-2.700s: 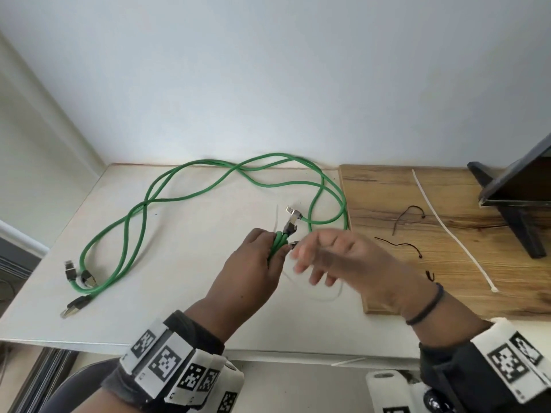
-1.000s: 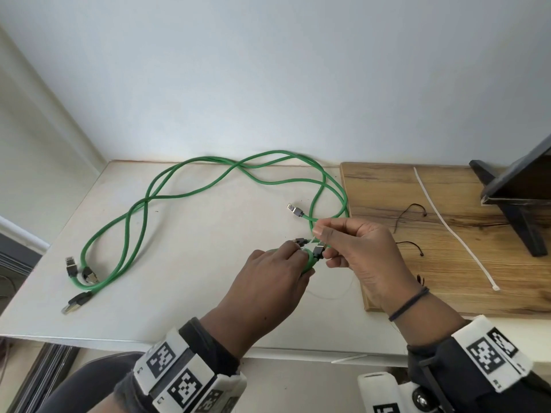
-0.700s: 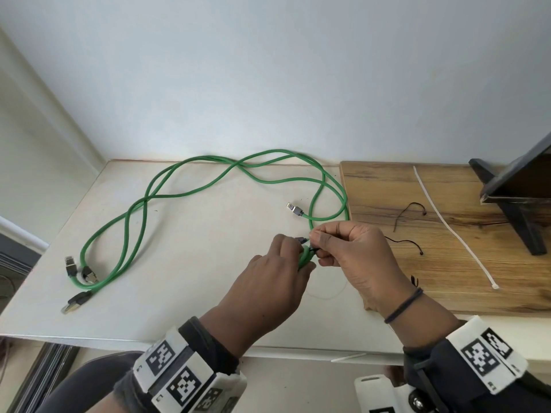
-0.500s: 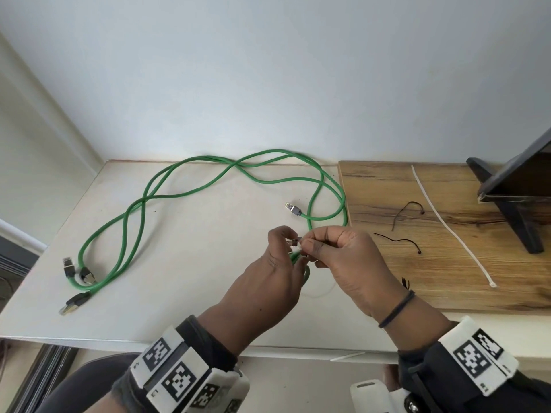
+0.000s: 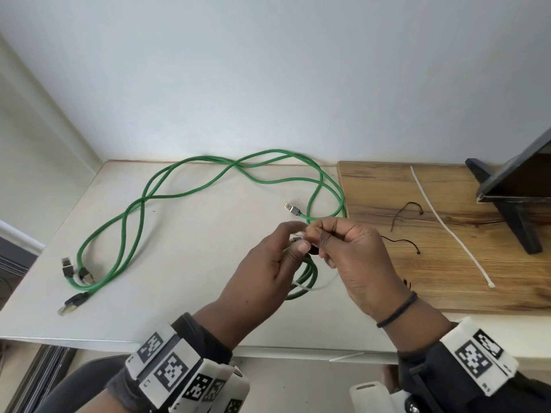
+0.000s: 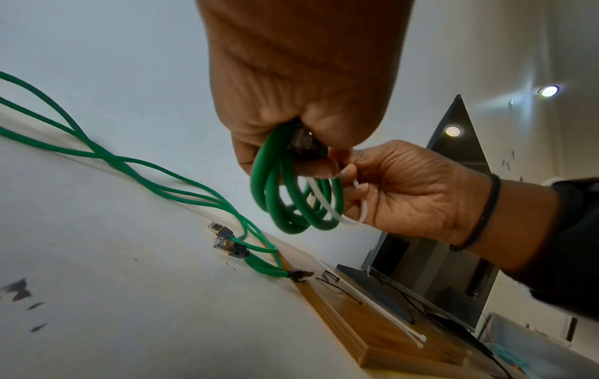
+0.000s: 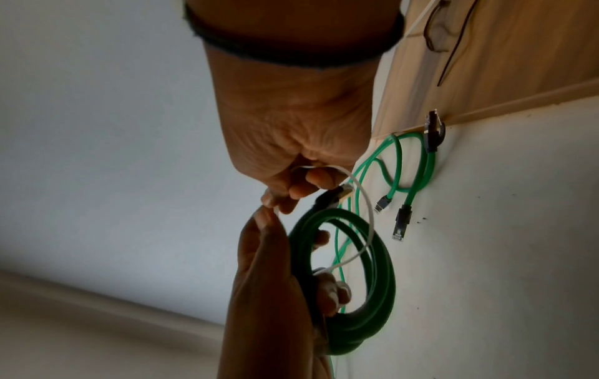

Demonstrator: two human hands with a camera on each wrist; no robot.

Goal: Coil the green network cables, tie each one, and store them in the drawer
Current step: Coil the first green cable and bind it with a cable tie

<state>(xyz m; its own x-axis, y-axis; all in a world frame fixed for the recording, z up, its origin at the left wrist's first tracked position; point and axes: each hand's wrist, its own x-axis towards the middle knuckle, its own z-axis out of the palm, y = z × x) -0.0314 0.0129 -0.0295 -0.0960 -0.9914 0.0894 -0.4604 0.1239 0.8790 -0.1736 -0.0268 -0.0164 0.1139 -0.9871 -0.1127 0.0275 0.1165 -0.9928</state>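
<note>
A small coil of green network cable (image 5: 308, 275) hangs from my left hand (image 5: 293, 242), which grips it at the top beside its dark plug (image 6: 303, 143). A white zip tie (image 6: 327, 202) loops through the coil (image 6: 291, 202). My right hand (image 5: 320, 242) pinches the tie's end against the left fingertips, just above the table. In the right wrist view the zip tie (image 7: 364, 205) arcs from my right hand (image 7: 285, 195) across the coil (image 7: 372, 282). More green cables (image 5: 179, 198) lie loose across the white table (image 5: 193, 263). No drawer is in view.
A wooden board (image 5: 447, 278) lies at the right with a spare white zip tie (image 5: 447, 225), black twist ties (image 5: 402, 242) and a black monitor stand (image 5: 512, 216). Cable plugs (image 5: 74, 272) sit near the table's left edge, another plug (image 5: 293, 208) just behind my hands.
Both hands have drawn close together and lifted slightly. My right hand's fingers have shifted up to the tie's end at the left fingertips. The loose cables have not moved.
</note>
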